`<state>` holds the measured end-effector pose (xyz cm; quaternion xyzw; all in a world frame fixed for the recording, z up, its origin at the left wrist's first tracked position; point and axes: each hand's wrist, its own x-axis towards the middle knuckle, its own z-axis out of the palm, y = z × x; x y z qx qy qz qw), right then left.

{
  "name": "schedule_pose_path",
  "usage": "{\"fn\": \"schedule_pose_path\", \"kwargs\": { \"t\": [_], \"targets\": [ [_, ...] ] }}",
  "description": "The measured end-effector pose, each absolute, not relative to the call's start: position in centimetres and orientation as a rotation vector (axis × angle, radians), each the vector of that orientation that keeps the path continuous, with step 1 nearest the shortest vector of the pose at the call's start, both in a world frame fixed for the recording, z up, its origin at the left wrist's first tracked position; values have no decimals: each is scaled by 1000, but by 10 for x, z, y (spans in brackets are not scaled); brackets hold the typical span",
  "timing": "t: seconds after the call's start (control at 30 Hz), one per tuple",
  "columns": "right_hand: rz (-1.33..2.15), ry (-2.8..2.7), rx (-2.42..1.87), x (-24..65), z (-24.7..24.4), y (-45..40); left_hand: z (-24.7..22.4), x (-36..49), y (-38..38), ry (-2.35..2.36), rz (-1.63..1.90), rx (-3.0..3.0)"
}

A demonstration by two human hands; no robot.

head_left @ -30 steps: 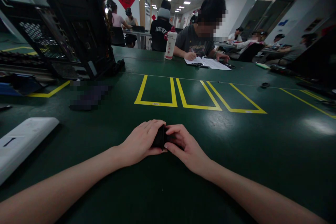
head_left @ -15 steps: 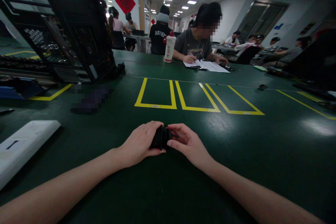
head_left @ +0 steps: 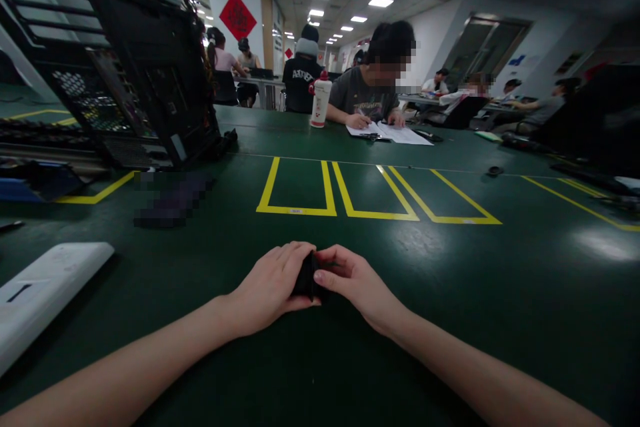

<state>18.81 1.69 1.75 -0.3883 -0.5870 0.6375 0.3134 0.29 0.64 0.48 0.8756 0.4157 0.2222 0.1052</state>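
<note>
My left hand point(head_left: 270, 287) is closed around a small black object point(head_left: 303, 280) with a flat rim on its right side. Palm and fingers cover much of it, so its exact kind cannot be told. My right hand point(head_left: 357, 283) is bent in from the right, thumb and fingers pinched at that rim. The dark piece seen between these fingers is now almost wholly hidden. Both hands are low over the dark green table point(head_left: 310, 373), just in front of the yellow taped outlines.
A black computer case point(head_left: 165, 87) stands at the back left, above a blurred dark patch point(head_left: 175, 200). A white device point(head_left: 50, 287) lies at left. Across the table a person point(head_left: 365, 87) writes on papers point(head_left: 400, 133) beside a white bottle point(head_left: 321, 101).
My right hand has moved in against my left, and the gap between the black object's rim and the smaller black piece has closed. The view has tilted slightly upward.
</note>
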Motion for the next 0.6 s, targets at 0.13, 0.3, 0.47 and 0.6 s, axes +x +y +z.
{"fn": "schedule_pose_path", "kwargs": {
  "t": [0.13, 0.3, 0.47, 0.6],
  "targets": [
    [1660, -1612, -1026, 187, 17, 19, 3, 2, 7, 1206, 671, 2601],
    [1624, -1629, -974, 186, 19, 12, 2, 2, 8, 1194, 691, 2595],
    [1600, -1616, -936, 187, 16, 7, 2, 3, 7, 1224, 671, 2580],
    [1588, -1621, -929, 188, 13, 10, 3, 4, 7, 1216, 671, 2573]
  ]
}}
